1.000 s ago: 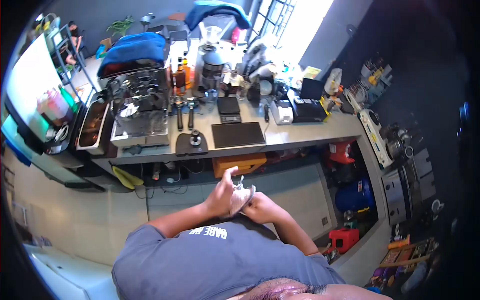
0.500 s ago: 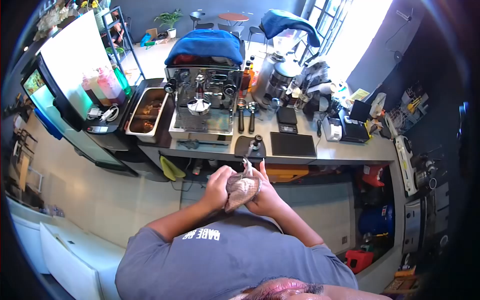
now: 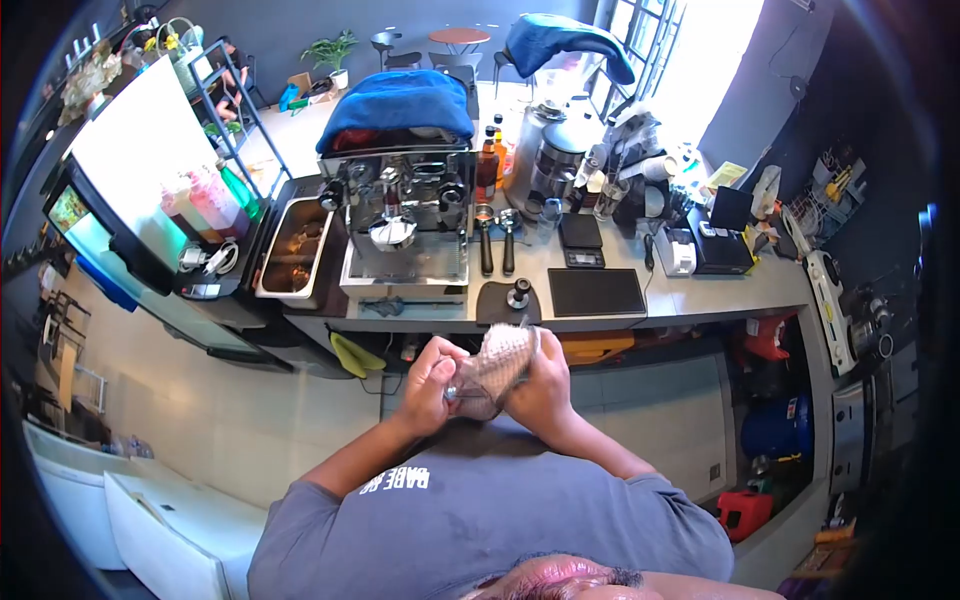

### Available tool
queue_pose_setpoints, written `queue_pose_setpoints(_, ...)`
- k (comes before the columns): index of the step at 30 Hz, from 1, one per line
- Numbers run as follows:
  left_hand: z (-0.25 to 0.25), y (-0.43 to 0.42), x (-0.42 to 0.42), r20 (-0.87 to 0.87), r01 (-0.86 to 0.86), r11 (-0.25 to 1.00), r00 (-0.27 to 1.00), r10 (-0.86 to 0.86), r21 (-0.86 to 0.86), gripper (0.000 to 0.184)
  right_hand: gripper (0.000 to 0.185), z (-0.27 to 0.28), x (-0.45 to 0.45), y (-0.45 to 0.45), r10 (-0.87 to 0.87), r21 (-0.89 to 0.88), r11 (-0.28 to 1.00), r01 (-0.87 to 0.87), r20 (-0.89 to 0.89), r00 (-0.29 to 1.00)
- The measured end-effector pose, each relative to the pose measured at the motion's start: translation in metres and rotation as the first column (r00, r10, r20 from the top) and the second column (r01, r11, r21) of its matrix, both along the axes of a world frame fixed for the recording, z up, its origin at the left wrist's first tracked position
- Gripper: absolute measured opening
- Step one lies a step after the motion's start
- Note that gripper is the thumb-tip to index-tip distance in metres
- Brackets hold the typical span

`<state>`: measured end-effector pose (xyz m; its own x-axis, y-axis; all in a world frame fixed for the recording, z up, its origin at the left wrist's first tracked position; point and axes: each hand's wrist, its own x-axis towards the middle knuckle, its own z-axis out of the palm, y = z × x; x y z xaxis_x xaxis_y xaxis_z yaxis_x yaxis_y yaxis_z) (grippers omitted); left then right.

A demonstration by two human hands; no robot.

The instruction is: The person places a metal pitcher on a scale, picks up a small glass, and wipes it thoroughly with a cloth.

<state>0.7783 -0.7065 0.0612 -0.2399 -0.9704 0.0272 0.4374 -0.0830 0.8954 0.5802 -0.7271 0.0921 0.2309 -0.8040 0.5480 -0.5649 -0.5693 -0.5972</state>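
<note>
While both forearms reach forward over the front of the grey shirt, the checked cloth sits bunched between the two hands, held up in front of the chest, short of the tabletop. Left hand: fingers curled and clamped on the left end of the bundle, thumb uppermost. A small shiny spot shows beside that thumb; cannot tell what it belongs to. Right hand: fingers closed round the right side of the cloth, the back of the hand outward; some fingertips hidden behind the folds.

Beyond the hands, near the tabletop's front edge, a tamper stands upright on a small dark mat. Just right of it lies a flat black tray, and behind that a black scale. Two portafilters rest side by side, handles toward the person. Left of them stands the espresso machine, a blue towel heaped on top. Farther left, a metal tub with brownish contents. Below the tabletop, a yellow-green cloth hangs left of the hands; an orange box sits to the right.
</note>
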Motion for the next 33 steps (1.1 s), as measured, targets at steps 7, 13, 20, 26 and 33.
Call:
queue_pose_setpoints(7, -0.008, -0.062, -0.08, 0.22, -0.133, 0.763, 0.914, 0.342, -0.633, 0.035, 0.047, 0.004, -0.079, -0.031, -0.249, 0.308, 0.922, 0.236, 0.002, 0.969)
queue_pose_setpoints(13, -0.014, -0.113, -0.177, 0.019, -0.151, 0.912, 0.985, 0.171, -0.382, 0.037, 0.068, -0.026, -0.177, -0.084, -0.072, 0.272, 0.854, -0.443, 0.906, 0.416)
queue_pose_setpoints(20, -0.016, -0.149, -0.258, -0.277, 0.114, 0.985, 0.958, -0.075, 0.127, 0.04, 0.102, -0.035, -0.232, -0.12, 0.115, 0.196, 0.917, -0.346, 0.701, 0.704)
queue_pose_setpoints(26, -0.043, -0.158, -0.267, -0.373, 0.002, 0.973, 0.924, 0.086, 0.23, 0.032, 0.023, -0.028, -0.26, -0.155, 0.085, 0.529, 0.831, -0.169, 0.18, 0.98)
queue_pose_setpoints(33, -0.034, -0.155, -0.267, -0.225, -0.243, 0.923, 0.922, 0.316, 0.299, 0.033, 0.016, -0.038, -0.254, -0.17, 0.41, 0.031, 0.903, -0.428, 0.233, 0.882)
